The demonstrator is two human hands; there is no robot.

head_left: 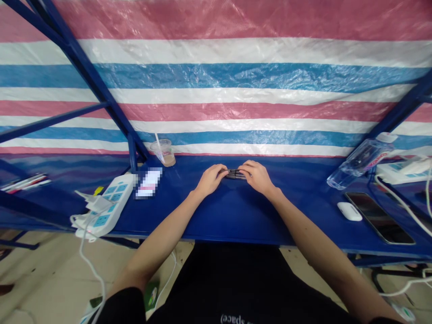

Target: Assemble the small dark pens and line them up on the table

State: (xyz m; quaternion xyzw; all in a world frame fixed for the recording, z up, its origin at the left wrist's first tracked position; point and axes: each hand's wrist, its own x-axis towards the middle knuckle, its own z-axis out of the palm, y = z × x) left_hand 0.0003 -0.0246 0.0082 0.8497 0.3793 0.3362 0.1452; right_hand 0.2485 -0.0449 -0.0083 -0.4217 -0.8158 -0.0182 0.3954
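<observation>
A small bundle of dark, slim pens [234, 173] lies crosswise over the middle of the blue table [219, 220]. My left hand [212, 178] has its fingers closed round the left end of the bundle. At the right end, my right hand [257, 176] grips the same pens with thumb and fingers. Only the short middle stretch of the pens shows between the hands; both ends are hidden by fingers. I cannot tell whether the bundle touches the tabletop.
To the left stand a plastic cup [164, 153] with a straw and a white power strip [113, 204], beside a blurred-out phone-like object [148, 183]. On the right are a water bottle [359, 162], a white earbud case [349, 211] and a black phone [380, 218]. Striped sheeting [236, 72] hangs behind.
</observation>
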